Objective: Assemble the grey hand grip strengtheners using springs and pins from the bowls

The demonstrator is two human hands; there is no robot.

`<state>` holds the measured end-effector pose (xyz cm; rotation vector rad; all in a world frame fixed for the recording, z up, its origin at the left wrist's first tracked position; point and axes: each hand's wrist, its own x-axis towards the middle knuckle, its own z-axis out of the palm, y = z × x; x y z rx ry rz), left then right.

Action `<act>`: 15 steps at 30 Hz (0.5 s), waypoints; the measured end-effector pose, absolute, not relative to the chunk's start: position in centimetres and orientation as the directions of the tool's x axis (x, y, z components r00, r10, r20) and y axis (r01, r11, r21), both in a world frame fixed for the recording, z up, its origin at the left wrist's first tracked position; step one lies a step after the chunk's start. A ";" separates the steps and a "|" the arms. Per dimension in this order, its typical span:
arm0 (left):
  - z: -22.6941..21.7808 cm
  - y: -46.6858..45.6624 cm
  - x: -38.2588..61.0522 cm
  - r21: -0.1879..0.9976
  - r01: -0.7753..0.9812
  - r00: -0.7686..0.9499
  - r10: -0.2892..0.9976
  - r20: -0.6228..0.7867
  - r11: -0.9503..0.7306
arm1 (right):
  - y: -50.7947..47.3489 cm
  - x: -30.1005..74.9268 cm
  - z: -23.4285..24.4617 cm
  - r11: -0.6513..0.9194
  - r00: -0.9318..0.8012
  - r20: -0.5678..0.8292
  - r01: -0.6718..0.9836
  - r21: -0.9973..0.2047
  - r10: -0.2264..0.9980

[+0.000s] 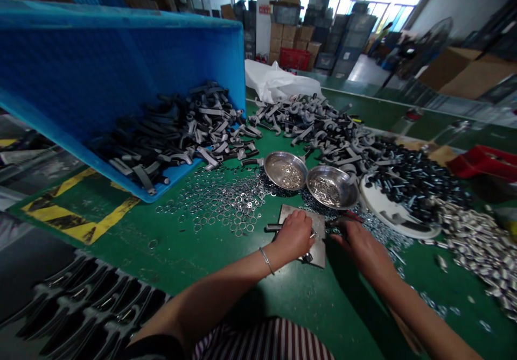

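Observation:
My left hand (296, 234) is closed over a black-and-grey handle part (273, 227) on a small square metal plate (319, 248). The part's dark end sticks out to the left, and the fingers hide most of the rest. Just right of the plate, my right hand (363, 244) is closed around a dark tool with a red part (350, 216); its exact kind is hard to make out. Beyond the hands stand two round metal bowls, the left bowl (271, 162) with small rings and the right bowl (350, 201) with small pins.
A tipped blue crate (238, 53) spills grey-and-black handle parts. Metal rings (238, 209) lie scattered at left, with more handle parts (323, 123) behind the bowls. At right are a white tray (374, 198), black-headed bolts (424, 180), silver cylinders (476, 236) and a red bin (484, 161).

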<state>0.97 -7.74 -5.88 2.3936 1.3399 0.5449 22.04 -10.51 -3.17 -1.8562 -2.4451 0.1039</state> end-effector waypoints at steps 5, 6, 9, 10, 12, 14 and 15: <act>-5.9 -7.7 0.9 0.459 0.739 0.488 0.861 0.140 -0.493 | -13.4 27.5 -4.0 0.159 -0.162 0.023 0.984 0.077 0.987; -5.9 -7.7 0.9 0.463 0.736 0.488 0.861 0.140 -0.493 | -13.7 27.8 -4.0 0.133 -0.132 0.030 0.991 -0.013 0.991; -5.8 -7.8 0.8 0.475 0.728 0.489 0.860 0.146 -0.494 | -14.6 26.9 -3.1 0.015 -0.032 -0.037 0.919 -0.394 0.999; -5.8 -7.9 0.8 0.479 0.729 0.485 0.863 0.144 -0.489 | -14.9 26.2 -2.6 -0.009 -0.033 -0.076 0.869 -0.494 0.997; -5.9 -7.9 0.9 0.484 0.734 0.476 0.869 0.132 -0.476 | -15.3 24.8 -2.0 -0.003 -0.070 -0.101 0.809 -0.588 0.992; -6.0 -7.9 1.1 0.484 0.736 0.476 0.870 0.125 -0.472 | -15.5 23.8 -1.9 0.034 -0.109 -0.099 0.823 -0.568 0.989; -6.0 -7.9 1.2 0.483 0.738 0.477 0.870 0.123 -0.472 | -15.4 23.5 -2.0 0.047 -0.129 -0.116 0.841 -0.539 0.985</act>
